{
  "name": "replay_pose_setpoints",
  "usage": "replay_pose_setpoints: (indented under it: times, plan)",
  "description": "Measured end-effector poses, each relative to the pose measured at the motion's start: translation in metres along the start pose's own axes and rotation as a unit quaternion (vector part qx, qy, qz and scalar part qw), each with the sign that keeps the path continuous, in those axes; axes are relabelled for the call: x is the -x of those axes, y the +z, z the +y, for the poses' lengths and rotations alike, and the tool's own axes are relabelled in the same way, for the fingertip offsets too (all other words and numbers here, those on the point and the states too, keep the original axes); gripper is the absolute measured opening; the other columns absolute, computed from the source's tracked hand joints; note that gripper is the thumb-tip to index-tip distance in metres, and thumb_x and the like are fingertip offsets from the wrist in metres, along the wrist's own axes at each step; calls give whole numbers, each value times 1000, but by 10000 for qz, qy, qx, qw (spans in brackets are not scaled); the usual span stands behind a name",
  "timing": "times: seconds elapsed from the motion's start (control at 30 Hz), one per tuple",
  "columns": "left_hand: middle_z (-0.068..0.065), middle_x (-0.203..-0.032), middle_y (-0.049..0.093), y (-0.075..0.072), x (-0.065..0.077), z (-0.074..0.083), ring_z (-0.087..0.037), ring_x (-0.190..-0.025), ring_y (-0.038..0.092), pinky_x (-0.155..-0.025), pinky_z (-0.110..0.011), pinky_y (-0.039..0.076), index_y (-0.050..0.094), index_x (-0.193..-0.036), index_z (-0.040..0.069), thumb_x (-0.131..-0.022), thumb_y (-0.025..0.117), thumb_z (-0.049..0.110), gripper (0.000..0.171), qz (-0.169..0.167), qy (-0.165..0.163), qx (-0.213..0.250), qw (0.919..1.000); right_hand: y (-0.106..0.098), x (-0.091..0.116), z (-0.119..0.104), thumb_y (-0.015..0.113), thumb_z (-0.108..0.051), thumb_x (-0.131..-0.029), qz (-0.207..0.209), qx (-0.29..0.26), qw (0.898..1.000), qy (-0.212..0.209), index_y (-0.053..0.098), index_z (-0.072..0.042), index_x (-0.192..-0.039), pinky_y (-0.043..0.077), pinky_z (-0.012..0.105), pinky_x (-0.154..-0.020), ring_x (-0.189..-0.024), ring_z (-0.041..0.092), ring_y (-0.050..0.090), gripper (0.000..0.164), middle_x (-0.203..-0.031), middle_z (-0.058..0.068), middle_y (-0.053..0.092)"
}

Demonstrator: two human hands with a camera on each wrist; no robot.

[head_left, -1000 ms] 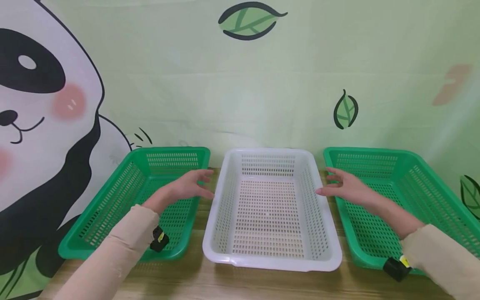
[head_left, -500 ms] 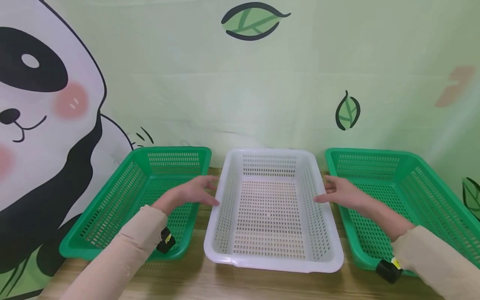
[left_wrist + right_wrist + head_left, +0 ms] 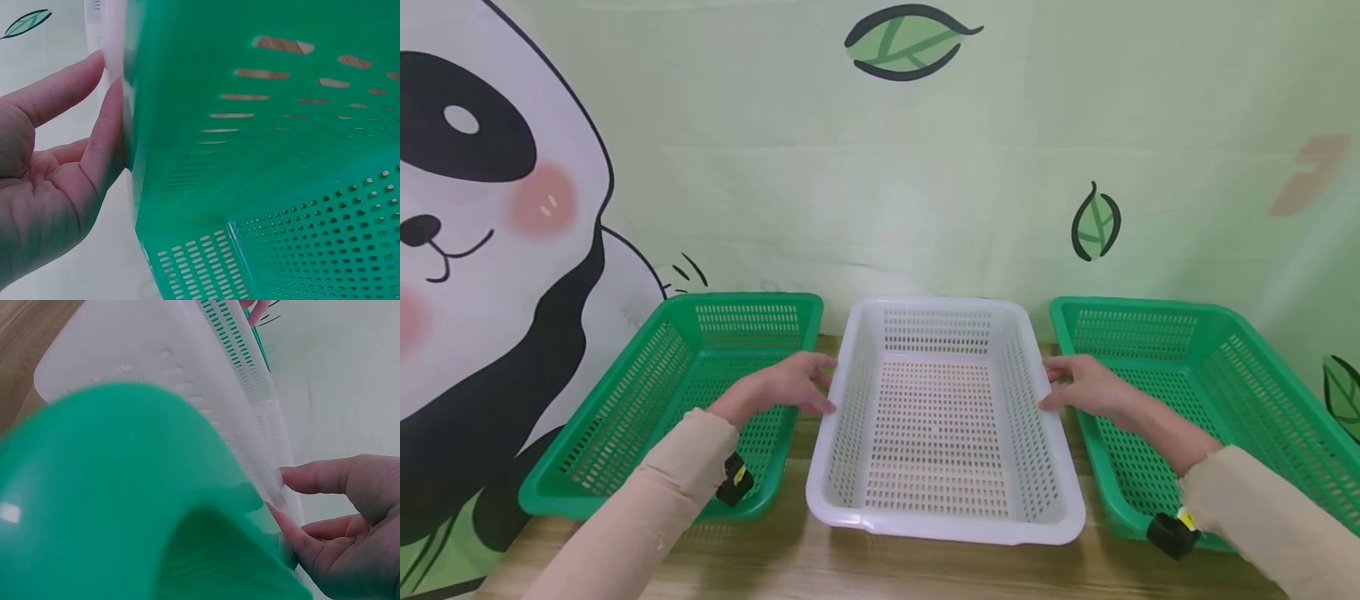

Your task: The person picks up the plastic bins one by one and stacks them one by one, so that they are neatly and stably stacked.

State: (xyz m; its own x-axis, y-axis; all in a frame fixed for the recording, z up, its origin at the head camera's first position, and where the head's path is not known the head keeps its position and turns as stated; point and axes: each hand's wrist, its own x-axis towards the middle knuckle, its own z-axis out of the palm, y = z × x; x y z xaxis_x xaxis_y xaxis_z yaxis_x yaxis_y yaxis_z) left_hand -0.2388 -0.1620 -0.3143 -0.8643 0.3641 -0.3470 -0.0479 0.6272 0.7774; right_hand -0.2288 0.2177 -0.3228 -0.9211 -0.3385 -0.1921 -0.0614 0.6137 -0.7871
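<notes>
While the white basket sat on the table between the left green basket and the right green basket, I saw the left hand and the right hand at its opposite long edges, fingers extended rather than clenched, thumb tips at the rim — how hard either pressed, I could not tell. The likeliest trouble, I judged, was uneven force: with so light a contact, one side might have slipped, letting the white basket twist or knock a neighbour. The fingers reached into narrow side gaps, so an outward swing could have trapped them against green plastic, and the black boxes at the wrists might have caught a front rim. Sideways room was slight, and the far rim stood near the backdrop — the freest ways were upward and toward the person.
</notes>
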Motion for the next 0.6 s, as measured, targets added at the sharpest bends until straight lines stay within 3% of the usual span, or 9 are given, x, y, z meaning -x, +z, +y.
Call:
replay_pose_setpoints:
  times: [0.2, 0.43, 0.6]
  plan:
    - [-25, -115, 52, -2, 0, -2, -28, -93, 61, -78, -40, 52, 25, -138, -7, -77, 66, -3, 74, -107, 29, 36, 9999, 1, 0, -1, 63, -8, -77, 6, -3, 10000, -16, 30, 12, -134, 44, 43, -84, -101, 30, 50, 69, -116, 25, 48]
    - [-24, -111, 55, -6, 2, 4, -29, -91, 62, -77, -40, 52, 26, -137, -6, -79, 63, -3, 69, 6, -95, 99, 9999, 3, -4, -10, 60, -3, -78, -94, -265, 9995, 131, 33, 11, -133, 53, 42, -72, -86, 25, 61, 62, -115, 27, 48]
    - [-25, -112, 55, -13, 5, 8, -31, -95, 61, -76, -40, 52, 26, -137, -7, -80, 63, -2, 67, 57, -123, 87, 9999, 2, -4, -18, 59, -3, -80, -143, -363, 9990, 239, 34, 10, -133, 53, 42, -71, -87, 25, 62, 60, -119, 27, 46]
